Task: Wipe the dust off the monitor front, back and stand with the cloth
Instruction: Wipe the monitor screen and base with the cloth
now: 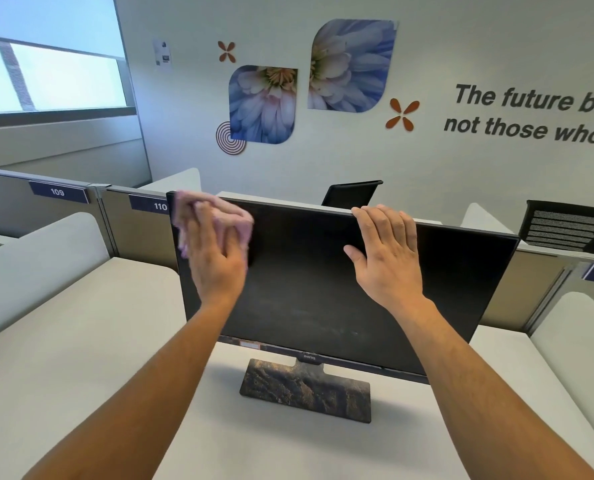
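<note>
At the far left a window (pixel 46 74) lets in pale light above grey partition panels, which carry number plates reading 109 (pixel 58 192) and 110 (pixel 150 205). In front of them lies the white table (pixel 80 341), and the monitor (pixel 323 289) stands on it near the middle, its dark screen facing the person and tilted back a little.

The left hand (pixel 215 258) is at the screen's upper left corner and presses a crumpled pink cloth (pixel 219 213) against the glass. Its fingers (pixel 198 220) are curled into the folds of the cloth, gripping it; this part of the picture is blurred, so the exact hold is hard to read. Faint dusty smears show on the lower part of the screen.

Below the screen, the stand (pixel 306 389) rests flat on the table, its base dark with a mottled brownish surface.

Further right, the right hand (pixel 387 251) rests on the monitor's top edge. Its fingers (pixel 382 216) are hooked over the top of the frame and the thumb lies flat on the screen, spread away from them.

Behind, flower pictures (pixel 351 64) hang on the wall, with black lettering (pixel 531 116) to their right, and black office chairs (pixel 562 226) stand beyond the partition.
</note>
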Tool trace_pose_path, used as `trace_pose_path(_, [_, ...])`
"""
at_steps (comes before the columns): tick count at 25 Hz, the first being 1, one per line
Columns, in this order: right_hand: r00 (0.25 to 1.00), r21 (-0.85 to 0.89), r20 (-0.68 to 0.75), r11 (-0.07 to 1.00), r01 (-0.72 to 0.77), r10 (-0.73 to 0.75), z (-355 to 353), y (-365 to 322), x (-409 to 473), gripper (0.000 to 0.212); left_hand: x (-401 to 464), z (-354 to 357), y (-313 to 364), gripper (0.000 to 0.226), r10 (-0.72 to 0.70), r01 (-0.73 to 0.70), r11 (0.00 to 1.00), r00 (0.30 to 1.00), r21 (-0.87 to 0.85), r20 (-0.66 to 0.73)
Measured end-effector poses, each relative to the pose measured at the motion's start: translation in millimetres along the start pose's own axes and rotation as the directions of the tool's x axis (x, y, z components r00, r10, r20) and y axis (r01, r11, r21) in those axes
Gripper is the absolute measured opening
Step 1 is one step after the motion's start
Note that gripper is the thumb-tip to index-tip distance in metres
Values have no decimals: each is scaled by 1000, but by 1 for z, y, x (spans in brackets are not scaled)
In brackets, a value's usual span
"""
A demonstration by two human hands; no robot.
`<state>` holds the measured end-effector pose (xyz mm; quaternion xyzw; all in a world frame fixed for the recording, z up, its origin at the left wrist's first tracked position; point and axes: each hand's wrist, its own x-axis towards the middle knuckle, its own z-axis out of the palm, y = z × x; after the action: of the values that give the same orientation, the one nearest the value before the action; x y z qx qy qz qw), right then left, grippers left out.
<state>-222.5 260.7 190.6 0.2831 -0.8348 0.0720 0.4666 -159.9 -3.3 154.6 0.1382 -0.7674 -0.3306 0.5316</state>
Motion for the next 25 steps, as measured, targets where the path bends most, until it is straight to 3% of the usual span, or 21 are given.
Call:
trace_pose_path(2, [1000,5,-4,1000,-1,1,0,-1,1,62,21,-8,2,59,-310,296,939,949,-173,-63])
trace_pose_path(4, [1000,9,-6,1000,-7,7,0,-2,0,62,31,-10,11,57,-390,362,902,917,-235,-81])
trace_pose_path(5, [1000,8,-4,1000,-9,9,-1,-1,0,62,31,-8,17,59,-324,303,929,943,-214,-69])
trace_pose_path(7, [1000,11,0,1000,-5,5,-1,0,-1,62,16,0,25,67,-40,41,998,999,-50,22])
trace_pose_path(8, [1000,12,2,1000,-2,2,-1,0,-1,62,6,6,24,72,91,-94,995,992,33,81])
trace_pose_path(10, [1000,9,4,1000,0,0,-1,1,0,63,-13,14,12,81,154,-164,983,981,77,114])
trace_pose_path(13, [1000,8,1,1000,1,-1,-1,0,0,63,-44,19,-6,80,-149,149,989,988,-6,47])
trace_pose_path(16, [1000,11,-3,1000,4,-4,0,0,0,63,-60,20,-22,69,-481,476,872,876,-118,-20])
trace_pose_path(18, [1000,11,-4,1000,2,-2,1,1,-1,63,-51,19,-21,66,-588,567,793,808,-223,-35])
trace_pose_path(19, [1000,14,-3,1000,-1,1,1,1,-1,63,-42,17,-17,66,-589,560,786,807,-263,-44])
trace_pose_path(21, [1000,16,-2,1000,-6,6,1,1,-1,63,-24,15,-5,71,-469,440,859,881,-262,-57])
trace_pose_path(23, [1000,14,-2,1000,-12,12,1,1,0,63,-13,15,12,78,-228,223,961,974,-164,-11])
trace_pose_path(25, [1000,14,1,1000,-20,20,2,0,0,63,-11,20,28,82,49,-46,998,995,-38,88])
